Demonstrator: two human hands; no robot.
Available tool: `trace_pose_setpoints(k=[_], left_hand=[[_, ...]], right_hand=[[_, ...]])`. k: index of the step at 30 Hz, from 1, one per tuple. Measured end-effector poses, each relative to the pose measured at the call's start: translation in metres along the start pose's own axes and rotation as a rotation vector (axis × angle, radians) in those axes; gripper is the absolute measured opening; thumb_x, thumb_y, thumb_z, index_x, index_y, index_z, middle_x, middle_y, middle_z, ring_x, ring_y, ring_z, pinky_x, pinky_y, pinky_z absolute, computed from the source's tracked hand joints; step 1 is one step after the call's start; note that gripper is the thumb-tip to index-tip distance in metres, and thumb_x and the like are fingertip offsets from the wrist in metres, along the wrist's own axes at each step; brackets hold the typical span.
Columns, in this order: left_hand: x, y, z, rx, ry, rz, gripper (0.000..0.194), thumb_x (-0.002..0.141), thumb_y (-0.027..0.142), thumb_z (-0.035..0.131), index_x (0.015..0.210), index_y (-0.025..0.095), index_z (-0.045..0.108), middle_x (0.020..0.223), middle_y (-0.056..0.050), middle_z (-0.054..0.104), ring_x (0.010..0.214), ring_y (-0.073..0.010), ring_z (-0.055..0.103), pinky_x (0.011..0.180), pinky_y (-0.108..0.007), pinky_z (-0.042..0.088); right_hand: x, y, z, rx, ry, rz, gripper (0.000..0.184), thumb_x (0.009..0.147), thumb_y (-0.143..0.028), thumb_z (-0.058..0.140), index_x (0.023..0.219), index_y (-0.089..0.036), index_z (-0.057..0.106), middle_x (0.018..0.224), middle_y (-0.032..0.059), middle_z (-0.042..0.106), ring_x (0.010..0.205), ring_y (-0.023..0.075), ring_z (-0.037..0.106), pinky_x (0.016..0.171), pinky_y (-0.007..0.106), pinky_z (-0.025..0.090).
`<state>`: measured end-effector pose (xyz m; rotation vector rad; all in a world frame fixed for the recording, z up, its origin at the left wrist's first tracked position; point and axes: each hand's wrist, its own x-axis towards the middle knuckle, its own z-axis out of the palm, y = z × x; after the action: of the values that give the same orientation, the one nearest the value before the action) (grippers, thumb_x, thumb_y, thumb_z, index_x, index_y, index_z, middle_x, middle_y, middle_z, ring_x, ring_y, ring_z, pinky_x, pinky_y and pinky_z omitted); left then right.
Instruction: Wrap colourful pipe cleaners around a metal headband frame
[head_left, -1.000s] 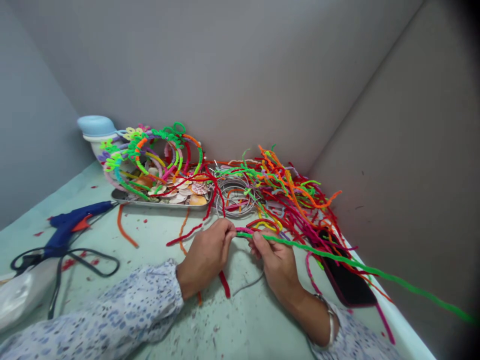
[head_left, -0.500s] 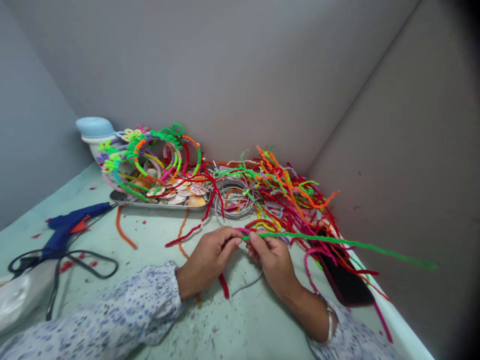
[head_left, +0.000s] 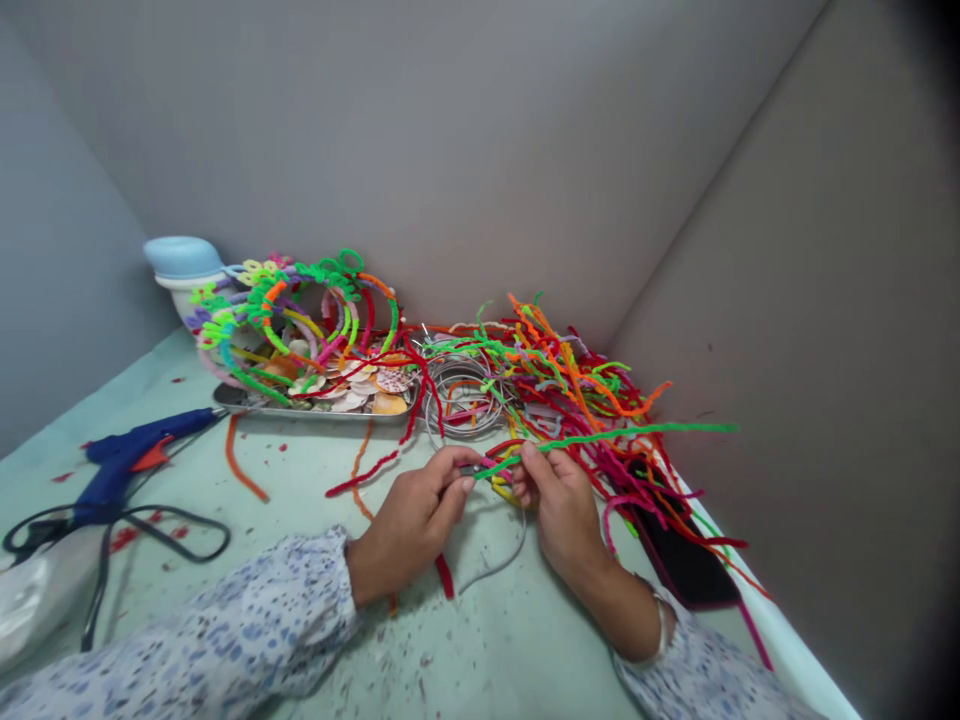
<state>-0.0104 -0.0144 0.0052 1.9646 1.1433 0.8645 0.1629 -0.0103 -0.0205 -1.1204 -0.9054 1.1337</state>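
A long green pipe cleaner (head_left: pixel 622 433) runs between my hands, its free end stretching off to the right. My left hand (head_left: pixel 420 515) pinches its near end between thumb and fingers, together with what looks like a grey wire tip and a bit of pink. My right hand (head_left: pixel 559 500) grips the green strand a short way along, thumb on top. Just behind the fingers are a yellow pipe cleaner (head_left: pixel 506 492) and a red one. Below them a thin grey wire (head_left: pixel 499 568) curves over the table; where it ends near the hands is hidden.
At the back left, a metal tray (head_left: pixel 322 412) holds shells, with colourful pipe-cleaner hoops (head_left: pixel 300 310) above. A coil of wire (head_left: pixel 465 400) and a tangled pipe-cleaner heap (head_left: pixel 577 375) lie behind my hands. Left is a blue glue gun (head_left: pixel 135 460); right, a dark phone (head_left: pixel 686 560).
My right hand has shifted slightly right, away from the left. The green pipe cleaner now slants upward, its free end higher and less far right. My left hand keeps its pinch.
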Motion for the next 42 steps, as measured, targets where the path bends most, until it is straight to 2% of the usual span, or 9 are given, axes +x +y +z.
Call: trace_pose_setpoints(k=[9, 14, 18, 22, 25, 29, 36, 42], left_hand=[[-0.006, -0.001, 0.002, 0.11, 0.015, 0.116, 0.026, 0.094, 0.027, 0.04, 0.117, 0.022, 0.052, 0.055, 0.007, 0.042, 0.049, -0.0115, 0.04, 0.052, -0.024, 0.025], [-0.005, -0.004, 0.003, -0.053, 0.01, 0.05, 0.025, 0.095, 0.03, 0.037, 0.116, 0.021, 0.049, 0.062, 0.006, 0.048, 0.055, -0.0118, 0.045, 0.054, -0.022, 0.031], [-0.002, -0.006, 0.004, -0.143, -0.002, -0.004, 0.027, 0.095, 0.031, 0.037, 0.118, 0.021, 0.048, 0.063, 0.006, 0.051, 0.058, -0.0115, 0.047, 0.056, -0.022, 0.034], [0.0, -0.007, 0.004, -0.104, -0.078, -0.018, 0.028, 0.094, 0.029, 0.039, 0.119, 0.02, 0.05, 0.065, 0.005, 0.052, 0.059, -0.0115, 0.047, 0.056, -0.022, 0.034], [0.0, -0.007, 0.005, -0.027, -0.119, -0.006, 0.022, 0.093, 0.027, 0.04, 0.105, 0.019, 0.057, 0.063, 0.004, 0.052, 0.058, -0.0112, 0.046, 0.055, -0.022, 0.033], [0.0, -0.007, 0.006, 0.037, -0.058, 0.019, 0.021, 0.093, 0.026, 0.04, 0.089, 0.018, 0.058, 0.061, 0.004, 0.05, 0.055, -0.0106, 0.044, 0.054, -0.022, 0.032], [-0.002, -0.004, 0.003, 0.177, 0.063, 0.087, 0.016, 0.091, 0.024, 0.043, 0.086, 0.017, 0.058, 0.062, 0.003, 0.052, 0.054, -0.0103, 0.044, 0.054, -0.023, 0.031], [-0.002, -0.008, 0.004, 0.084, 0.056, 0.036, 0.021, 0.093, 0.029, 0.04, 0.083, 0.018, 0.055, 0.061, 0.003, 0.052, 0.056, -0.0115, 0.047, 0.054, -0.023, 0.033]], right_hand=[[0.002, -0.006, 0.002, 0.128, -0.019, 0.09, 0.03, 0.077, -0.042, 0.067, 0.064, -0.018, 0.054, 0.053, -0.0044, 0.054, 0.045, 0.0074, 0.044, 0.042, 0.019, 0.032], [0.002, -0.009, 0.002, 0.134, -0.068, 0.07, 0.028, 0.078, -0.04, 0.067, 0.067, -0.017, 0.057, 0.055, -0.0033, 0.057, 0.047, 0.0068, 0.047, 0.043, 0.017, 0.034], [0.004, -0.016, 0.001, 0.222, -0.105, 0.062, 0.021, 0.075, -0.036, 0.07, 0.084, -0.018, 0.064, 0.061, -0.0031, 0.059, 0.049, 0.0068, 0.049, 0.042, 0.017, 0.033], [0.011, -0.021, -0.003, 0.187, -0.101, 0.023, 0.021, 0.077, -0.037, 0.068, 0.084, -0.017, 0.065, 0.063, -0.0022, 0.06, 0.048, 0.0058, 0.047, 0.042, 0.016, 0.034], [0.015, -0.022, -0.007, 0.089, -0.093, -0.025, 0.023, 0.078, -0.04, 0.066, 0.079, -0.017, 0.065, 0.063, -0.0017, 0.06, 0.048, 0.006, 0.047, 0.043, 0.017, 0.033], [0.018, -0.024, -0.01, 0.007, -0.048, -0.049, 0.028, 0.075, -0.044, 0.068, 0.069, -0.017, 0.061, 0.058, -0.0026, 0.058, 0.048, 0.0072, 0.047, 0.043, 0.018, 0.033], [0.015, -0.029, -0.01, -0.064, 0.007, -0.059, 0.033, 0.077, -0.044, 0.067, 0.061, -0.018, 0.053, 0.053, -0.0048, 0.051, 0.047, 0.0072, 0.041, 0.045, 0.02, 0.031], [0.014, -0.031, -0.007, -0.034, -0.069, 0.053, 0.033, 0.078, -0.045, 0.065, 0.063, -0.018, 0.054, 0.056, -0.0036, 0.053, 0.048, 0.0078, 0.044, 0.045, 0.02, 0.031]])
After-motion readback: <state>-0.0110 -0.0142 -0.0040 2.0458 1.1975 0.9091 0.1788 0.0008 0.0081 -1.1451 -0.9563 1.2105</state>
